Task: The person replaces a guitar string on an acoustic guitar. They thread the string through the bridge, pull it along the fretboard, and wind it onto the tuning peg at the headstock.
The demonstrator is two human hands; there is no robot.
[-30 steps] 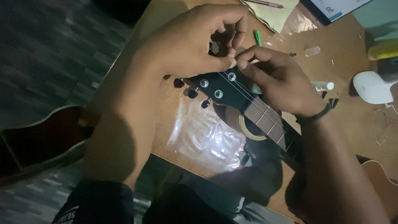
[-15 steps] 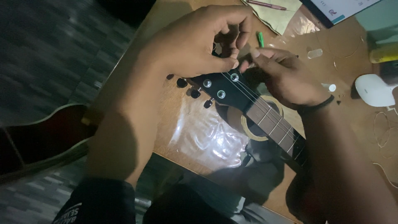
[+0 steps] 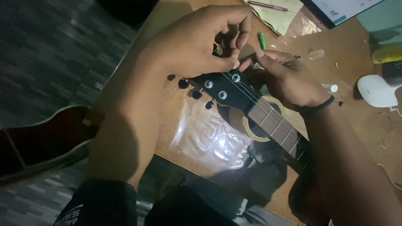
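A thin string is pinched between thumb and fingers of the left hand (image 3: 201,42) above the black guitar headstock (image 3: 224,88), held at centre over a wooden table (image 3: 184,104). The right hand (image 3: 289,79) is curled beside it at 3 o'clock, fingertips pressed together on the string. A roll of tape (image 3: 261,125) is partly hidden under the neck. A green pen (image 3: 262,40) lies at 12 o'clock, a white device (image 3: 377,90) at 3 o'clock.
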